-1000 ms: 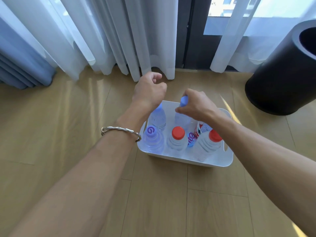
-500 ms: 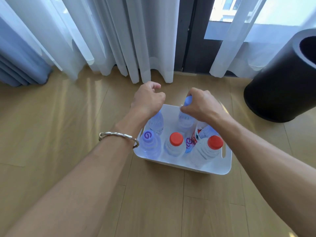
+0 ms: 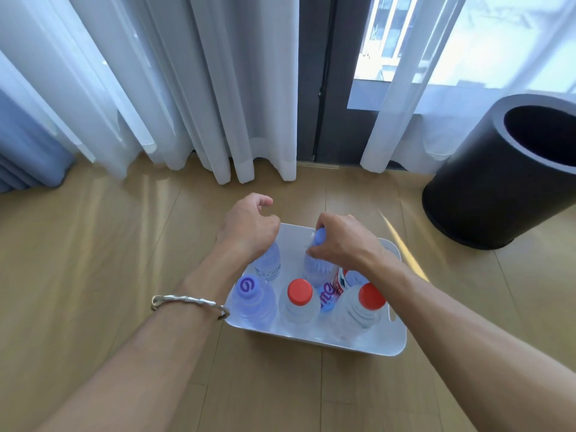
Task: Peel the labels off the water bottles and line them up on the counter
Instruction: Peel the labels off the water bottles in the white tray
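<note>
1. Head view, starting left: left hand (image 3: 249, 227) is curled into a loose fist over a bottle (image 3: 269, 263) at the bin's far-left corner. Can't tell if it's actually gripping anything.
2. Just right of it, right hand (image 3: 339, 241) is closed around the neck of the blue-capped bottle (image 3: 318, 260), still down inside the white bin (image 3: 358, 342).
3. Nearer than both hands: purple-capped bottle (image 3: 253, 299), then two red-capped ones (image 3: 300, 302) (image 3: 363, 307).
4. My guess: they're full, so heavy-ish, with thin squishy walls and slick plastic. Grab the neck or the ribbed shoulder, not the middle.
</note>
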A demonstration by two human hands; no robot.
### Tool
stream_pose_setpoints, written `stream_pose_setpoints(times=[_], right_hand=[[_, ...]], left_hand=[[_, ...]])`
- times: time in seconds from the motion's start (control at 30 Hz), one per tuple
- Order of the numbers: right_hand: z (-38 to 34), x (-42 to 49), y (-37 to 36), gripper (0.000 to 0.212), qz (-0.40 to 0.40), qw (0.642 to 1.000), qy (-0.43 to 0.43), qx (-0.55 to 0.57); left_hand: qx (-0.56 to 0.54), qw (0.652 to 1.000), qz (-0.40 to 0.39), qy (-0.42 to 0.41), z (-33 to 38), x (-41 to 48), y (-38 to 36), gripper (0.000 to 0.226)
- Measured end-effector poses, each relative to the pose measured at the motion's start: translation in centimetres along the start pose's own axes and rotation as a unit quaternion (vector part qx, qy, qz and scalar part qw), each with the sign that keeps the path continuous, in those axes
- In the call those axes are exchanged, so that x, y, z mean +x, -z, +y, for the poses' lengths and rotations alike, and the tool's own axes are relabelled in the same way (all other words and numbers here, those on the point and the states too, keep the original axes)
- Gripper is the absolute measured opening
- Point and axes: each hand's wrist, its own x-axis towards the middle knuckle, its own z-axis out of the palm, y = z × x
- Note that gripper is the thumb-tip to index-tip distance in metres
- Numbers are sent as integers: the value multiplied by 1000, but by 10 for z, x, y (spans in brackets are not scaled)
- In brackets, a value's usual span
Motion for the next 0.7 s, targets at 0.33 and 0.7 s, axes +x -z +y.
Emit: stream_pose_setpoints(times=[0.33, 0.7], right_hand=[[4, -4, -2, 35, -87, 996, 11, 0], [3, -1, 31, 20, -119, 992, -38, 16]], left_hand=[[19, 1000, 0, -12, -9, 3, 0, 46], [174, 980, -84, -49, -36, 3, -13, 53]])
